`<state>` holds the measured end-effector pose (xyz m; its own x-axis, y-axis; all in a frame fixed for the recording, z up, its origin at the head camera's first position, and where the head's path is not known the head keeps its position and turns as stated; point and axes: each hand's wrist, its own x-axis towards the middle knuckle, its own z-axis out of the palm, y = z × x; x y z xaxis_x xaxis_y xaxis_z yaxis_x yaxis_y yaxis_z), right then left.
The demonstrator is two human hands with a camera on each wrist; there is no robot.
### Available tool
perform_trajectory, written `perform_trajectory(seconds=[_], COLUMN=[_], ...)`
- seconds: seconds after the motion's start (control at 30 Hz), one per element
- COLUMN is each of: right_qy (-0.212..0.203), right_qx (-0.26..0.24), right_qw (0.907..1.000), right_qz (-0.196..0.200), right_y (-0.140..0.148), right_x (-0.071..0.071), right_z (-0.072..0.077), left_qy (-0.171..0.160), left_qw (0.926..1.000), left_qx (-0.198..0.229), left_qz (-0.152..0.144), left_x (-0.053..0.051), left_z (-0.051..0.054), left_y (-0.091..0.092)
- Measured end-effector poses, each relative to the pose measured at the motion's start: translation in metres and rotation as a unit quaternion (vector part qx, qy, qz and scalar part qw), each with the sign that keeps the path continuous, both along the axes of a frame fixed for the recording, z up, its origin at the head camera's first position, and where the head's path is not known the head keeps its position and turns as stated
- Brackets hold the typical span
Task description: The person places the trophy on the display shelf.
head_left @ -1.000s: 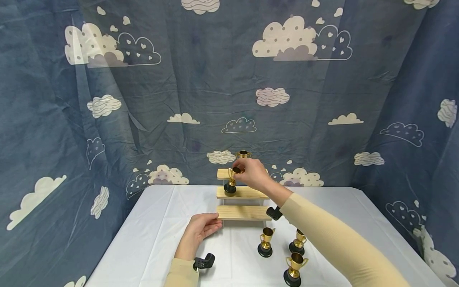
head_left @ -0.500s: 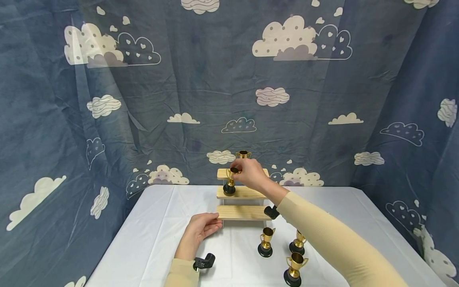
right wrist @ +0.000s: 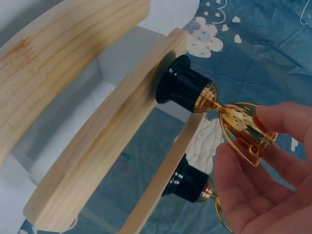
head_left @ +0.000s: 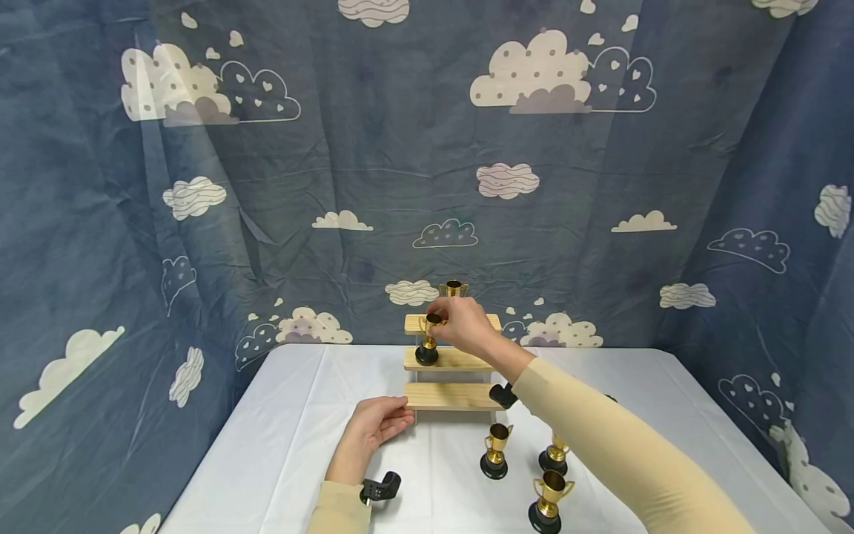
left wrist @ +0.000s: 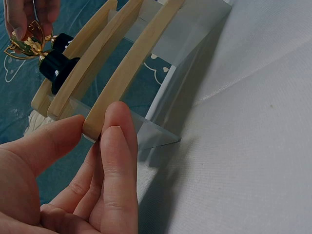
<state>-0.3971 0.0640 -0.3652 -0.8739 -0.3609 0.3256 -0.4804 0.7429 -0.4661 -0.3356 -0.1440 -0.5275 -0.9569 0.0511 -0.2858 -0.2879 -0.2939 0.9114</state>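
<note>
A three-tier wooden shelf stands at the back of the table. The right hand pinches the cup of a gold trophy with a black base at the left part of the middle tier; in the right wrist view that base appears against the board. Behind it, a second trophy stands on the top tier, partly hidden by the hand. The left hand holds the left end of the lowest board, its thumb and fingers either side of the board's end in the left wrist view.
Three gold trophies stand on the white table in front and to the right: one near the shelf, one nearest the front, one partly behind the right sleeve. A cloud-patterned blue cloth hangs behind.
The right hand and its trophy have shifted slightly left and the trophy looks a little lower and more upright on the middle tier. The left hand has stayed in place.
</note>
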Motion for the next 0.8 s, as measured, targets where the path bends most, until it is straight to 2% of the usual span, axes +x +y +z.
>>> perform_trajectory(seconds=[0.2, 0.53, 0.8], right_qy=[0.004, 0.009, 0.021], right_qx=[0.009, -0.008, 0.005], right_qw=[0.9999, 0.9999, 0.9998], right_qz=[0.0, 0.005, 0.004], right_y=[-0.0007, -0.0051, -0.0089], right_x=[-0.0008, -0.0014, -0.002], right_z=[-0.0026, -0.007, -0.0103], left_qy=[0.002, 0.0, 0.0], left_qw=[1.0, 1.0, 1.0], left_qx=[0.001, 0.001, -0.004], left_qz=[-0.003, -0.002, -0.001], left_x=[0.0003, -0.0007, 0.0016], left_z=[-0.0002, 0.0008, 0.0004], left_y=[0.0, 0.0003, 0.0004])
